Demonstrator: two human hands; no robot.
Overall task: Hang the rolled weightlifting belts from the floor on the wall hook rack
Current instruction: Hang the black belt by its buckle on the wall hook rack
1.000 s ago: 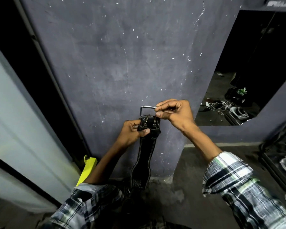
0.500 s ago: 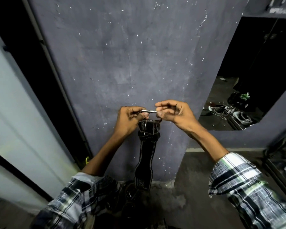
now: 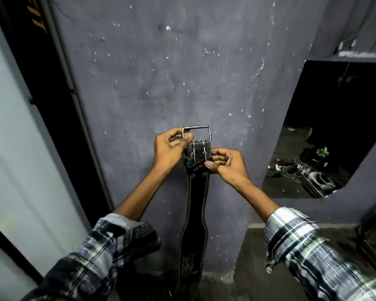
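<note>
Hanging unrolled in front of a grey, paint-flecked wall (image 3: pixel 182 83), the black weightlifting belt (image 3: pixel 197 192) runs straight down from the hands to the floor (image 3: pixel 237 285), its lower end lying dark at the foot of the wall. At its top sits a rectangular metal buckle (image 3: pixel 201 128). The left hand (image 3: pixel 170 148) pinches the buckle's left side between thumb and curled fingers. The right hand (image 3: pixel 228 165), just below and to the right, pinches the folded leather end of the belt under the buckle, thumb on the front. Both forearms come out of rolled plaid sleeves (image 3: pixel 313 246). To the right, a dark opening (image 3: pixel 334 127) in the wall shows cables and small items scattered on its floor. To the left stands a pale glass panel (image 3: pixel 15 148) in a dark frame.
</note>
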